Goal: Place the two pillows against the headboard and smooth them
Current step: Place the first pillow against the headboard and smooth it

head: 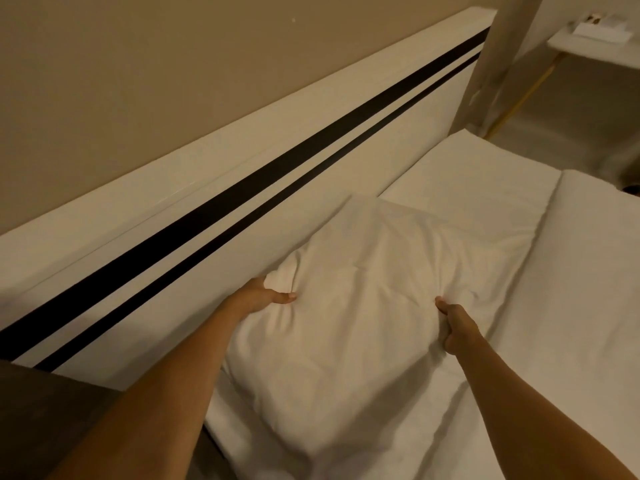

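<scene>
One white pillow [363,306] lies on the bed, its far long edge against the white headboard [194,174] with two dark stripes. My left hand [263,296] grips the pillow's edge on the headboard side, thumb pressed into the fabric. My right hand [457,327] is closed on the pillow's opposite edge, bunching the cloth. Only this one pillow is in view.
A folded white duvet [571,306] covers the bed to the right, with bare sheet [460,181] beyond the pillow. A dark bedside surface [41,417] sits at the lower left. A white side table [595,46] stands past the bed's far end.
</scene>
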`<state>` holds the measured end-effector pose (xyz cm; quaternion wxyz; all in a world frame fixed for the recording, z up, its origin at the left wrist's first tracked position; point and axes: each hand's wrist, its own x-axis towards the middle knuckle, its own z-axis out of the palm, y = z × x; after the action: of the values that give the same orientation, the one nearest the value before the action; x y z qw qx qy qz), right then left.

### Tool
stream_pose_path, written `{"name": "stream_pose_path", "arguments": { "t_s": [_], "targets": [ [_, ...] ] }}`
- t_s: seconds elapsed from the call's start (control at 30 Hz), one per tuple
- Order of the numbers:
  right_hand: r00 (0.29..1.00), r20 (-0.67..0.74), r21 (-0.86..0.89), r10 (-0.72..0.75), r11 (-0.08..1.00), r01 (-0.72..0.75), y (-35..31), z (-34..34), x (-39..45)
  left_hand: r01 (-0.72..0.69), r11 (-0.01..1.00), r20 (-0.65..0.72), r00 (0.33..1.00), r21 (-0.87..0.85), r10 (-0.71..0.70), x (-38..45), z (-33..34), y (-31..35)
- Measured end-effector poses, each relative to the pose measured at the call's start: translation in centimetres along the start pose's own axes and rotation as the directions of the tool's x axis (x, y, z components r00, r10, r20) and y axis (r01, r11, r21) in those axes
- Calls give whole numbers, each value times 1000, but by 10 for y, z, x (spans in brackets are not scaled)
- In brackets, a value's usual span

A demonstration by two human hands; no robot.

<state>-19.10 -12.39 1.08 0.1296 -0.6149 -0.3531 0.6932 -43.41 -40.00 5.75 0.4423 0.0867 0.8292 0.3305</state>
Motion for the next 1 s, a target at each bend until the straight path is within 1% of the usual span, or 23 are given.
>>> {"name": "stream_pose_path", "arguments": {
  "t_s": [0.1,0.2,0.27,0.33,0.43,0.47,0.53,0.67,0.83,1.0],
  "targets": [
    [1000,11,-5,-15,1000,15,8,18,31,19,998,-26,1000,60,-17,31,-9,-8],
    [999,31,-29,-8,1000,9,22,37,59,31,991,-91,996,132,-19,61,-17,-21],
    [999,51,-20,11,1000,-10,38,45,80,23,989,-129,992,149,-3,81,-17,-30],
    [998,37,-22,41,999,-40,56,48,101,16,986,-134,991,167,7,97,-13,-38],
    [999,42,-44,30,999,-28,74,47,127,38,984,-155,988,176,-10,114,-7,-57],
    [998,48,-54,32,998,-29,79,48,132,47,985,-173,985,168,-18,116,-6,-64],
    [1000,15,-86,25,996,-24,82,49,135,55,985,-193,981,162,-23,121,-3,-77],
    [994,-101,-158,-51,987,34,76,50,146,75,983,-203,978,166,-40,116,3,-95],
    [993,-102,-209,-61,977,39,67,51,149,113,977,-227,971,182,-70,116,9,-103],
    [997,-78,-202,-7,979,-9,82,45,152,59,970,-328,944,235,22,113,22,-106]
  ]
}}
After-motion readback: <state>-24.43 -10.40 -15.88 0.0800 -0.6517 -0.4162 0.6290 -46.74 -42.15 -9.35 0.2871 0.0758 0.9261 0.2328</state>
